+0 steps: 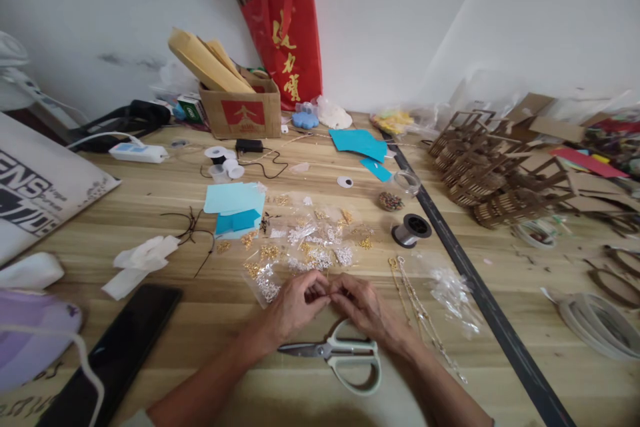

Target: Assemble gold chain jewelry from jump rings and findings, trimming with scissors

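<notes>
My left hand (299,299) and my right hand (361,301) meet at the fingertips over the near middle of the table. Both pinch, but whatever lies between the fingers is too small to make out. Just below them lies a pair of scissors (350,350) with pale green handles, blades pointing left. Small clear bags of gold and silver jewellery findings (310,247) spread out right beyond my fingers. To the right of my right hand, gold and silver chains (419,310) run down the wood. A spool of fine wire (412,230) stands farther right.
Light blue paper (234,199) lies left of the findings, and a black phone (113,350) is at the near left. A dark strip (463,273) crosses the table on the right. Brown wooden frames (493,177) pile up beyond it. A cardboard box (243,110) and red bag (300,47) stand at the back.
</notes>
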A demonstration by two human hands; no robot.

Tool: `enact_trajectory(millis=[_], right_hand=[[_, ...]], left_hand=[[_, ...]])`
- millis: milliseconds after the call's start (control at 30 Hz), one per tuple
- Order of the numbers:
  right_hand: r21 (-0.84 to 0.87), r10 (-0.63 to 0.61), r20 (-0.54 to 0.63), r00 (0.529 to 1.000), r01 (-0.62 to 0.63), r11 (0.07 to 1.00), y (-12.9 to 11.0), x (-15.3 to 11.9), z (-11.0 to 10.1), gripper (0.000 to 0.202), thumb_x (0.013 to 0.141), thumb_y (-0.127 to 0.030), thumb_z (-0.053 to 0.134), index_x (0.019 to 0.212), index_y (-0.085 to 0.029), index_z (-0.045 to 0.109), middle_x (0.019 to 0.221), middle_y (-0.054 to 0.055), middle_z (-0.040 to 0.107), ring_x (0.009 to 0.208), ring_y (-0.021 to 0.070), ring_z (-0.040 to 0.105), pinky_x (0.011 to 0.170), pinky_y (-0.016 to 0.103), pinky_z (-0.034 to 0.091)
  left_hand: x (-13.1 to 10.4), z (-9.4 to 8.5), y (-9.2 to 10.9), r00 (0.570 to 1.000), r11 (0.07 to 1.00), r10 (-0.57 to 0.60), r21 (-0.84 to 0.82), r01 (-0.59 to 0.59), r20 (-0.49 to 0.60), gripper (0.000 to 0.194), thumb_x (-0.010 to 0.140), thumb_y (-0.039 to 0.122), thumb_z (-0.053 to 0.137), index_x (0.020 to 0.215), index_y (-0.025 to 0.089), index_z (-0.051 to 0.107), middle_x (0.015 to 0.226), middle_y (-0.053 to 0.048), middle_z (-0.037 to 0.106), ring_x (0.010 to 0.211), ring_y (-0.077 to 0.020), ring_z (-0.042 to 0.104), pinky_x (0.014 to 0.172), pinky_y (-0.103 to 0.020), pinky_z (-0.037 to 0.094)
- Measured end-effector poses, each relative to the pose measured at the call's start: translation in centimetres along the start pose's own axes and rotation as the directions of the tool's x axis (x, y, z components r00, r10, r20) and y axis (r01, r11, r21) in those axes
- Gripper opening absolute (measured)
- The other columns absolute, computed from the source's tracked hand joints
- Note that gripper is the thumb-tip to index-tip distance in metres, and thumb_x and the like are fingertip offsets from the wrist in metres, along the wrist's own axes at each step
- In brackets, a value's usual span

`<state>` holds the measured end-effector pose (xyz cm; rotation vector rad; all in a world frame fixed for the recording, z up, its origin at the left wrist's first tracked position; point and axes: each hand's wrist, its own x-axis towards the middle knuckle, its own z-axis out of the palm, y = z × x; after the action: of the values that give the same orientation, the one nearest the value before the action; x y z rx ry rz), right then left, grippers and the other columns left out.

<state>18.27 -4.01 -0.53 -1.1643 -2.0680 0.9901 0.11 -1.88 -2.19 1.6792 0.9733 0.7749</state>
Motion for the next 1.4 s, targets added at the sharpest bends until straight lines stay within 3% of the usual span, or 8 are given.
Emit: enact_trajectory(millis=[267,533,767,900,1033,1167,1400], right_hand=[[-0.003,0.047,-0.053,0.997,-0.047,0.999,0.1,0.0,0.2,0.017,0.092,-0.028,0.048,0.082,-0.017,0.056,0.070,0.000,0.055,0.062,0.0123,0.049,0.057,0.022,0.036],[0.269,0.208,-0.124,0.970,-0.169,0.948,-0.2,0.2,0.0,0.021,0.088,-0.036,0.054,0.083,-0.016,0.058,0.067,-0.001,0.053,0.059,0.0110,0.045,0.052,0.021,0.034],[0.586,0.326,-0.050,0.944,-0.237,0.775,0.1,0.3,0.3,0.025,0.082,-0.040,0.062,0.082,-0.015,0.060,0.064,-0.001,0.055,0.056,0.0099,0.046,0.050,0.020,0.035],[0.669,0.342,-0.037,0.939,-0.231,0.706,-0.3,0.4,0.5,0.026,0.077,-0.041,0.068,0.082,-0.015,0.062,0.065,0.000,0.058,0.056,0.0105,0.049,0.052,0.021,0.038],[0.650,0.339,-0.035,0.940,-0.236,0.722,-0.4,0.4,0.9,0.024,0.076,-0.038,0.069,0.082,-0.015,0.065,0.067,0.001,0.061,0.057,0.0107,0.051,0.053,0.022,0.040],[0.556,0.326,-0.094,0.941,-0.222,0.801,-0.1,0.3,1.3,0.018,0.079,-0.033,0.066,0.083,-0.015,0.066,0.065,0.001,0.061,0.057,0.0113,0.053,0.052,0.021,0.040],[0.241,0.162,-0.181,0.970,-0.116,0.964,0.1,0.2,1.5,0.011,0.084,-0.025,0.060,0.082,-0.015,0.065,0.070,0.002,0.062,0.063,0.0133,0.055,0.057,0.022,0.041]], left_hand=[[0.1,-0.3,0.4,0.999,0.993,0.025,0.116,-0.021,-0.029,0.010,0.075,0.016,0.062,0.070,0.018,0.070,0.067,-0.003,0.070,0.063,-0.0167,0.060,0.062,-0.025,0.043],[0.4,-1.0,1.1,0.998,0.998,-0.053,-0.015,0.054,0.015,0.012,0.074,0.015,0.058,0.066,0.013,0.066,0.060,-0.003,0.063,0.057,-0.0137,0.054,0.054,-0.022,0.039],[0.5,-0.9,0.4,0.996,0.992,-0.077,-0.101,0.081,0.042,0.011,0.075,0.018,0.056,0.066,0.012,0.060,0.057,0.000,0.055,0.054,-0.0108,0.047,0.051,-0.021,0.035],[0.5,-1.0,0.5,0.996,0.992,-0.071,-0.099,0.075,0.045,0.011,0.075,0.019,0.056,0.066,0.012,0.059,0.057,0.001,0.054,0.054,-0.0104,0.046,0.051,-0.020,0.034],[0.4,-1.0,0.6,0.999,0.995,-0.043,-0.089,0.044,0.020,0.011,0.075,0.016,0.055,0.065,0.013,0.058,0.058,0.001,0.054,0.055,-0.0104,0.048,0.053,-0.020,0.036],[0.5,-0.9,0.7,0.999,0.997,-0.035,-0.066,0.035,0.008,0.010,0.074,0.014,0.055,0.064,0.014,0.058,0.057,0.001,0.055,0.055,-0.0104,0.049,0.054,-0.020,0.038],[0.3,-0.5,0.4,1.000,0.990,0.011,0.139,-0.008,-0.025,0.011,0.073,0.012,0.055,0.064,0.014,0.060,0.060,-0.001,0.061,0.058,-0.0126,0.054,0.057,-0.022,0.040]])
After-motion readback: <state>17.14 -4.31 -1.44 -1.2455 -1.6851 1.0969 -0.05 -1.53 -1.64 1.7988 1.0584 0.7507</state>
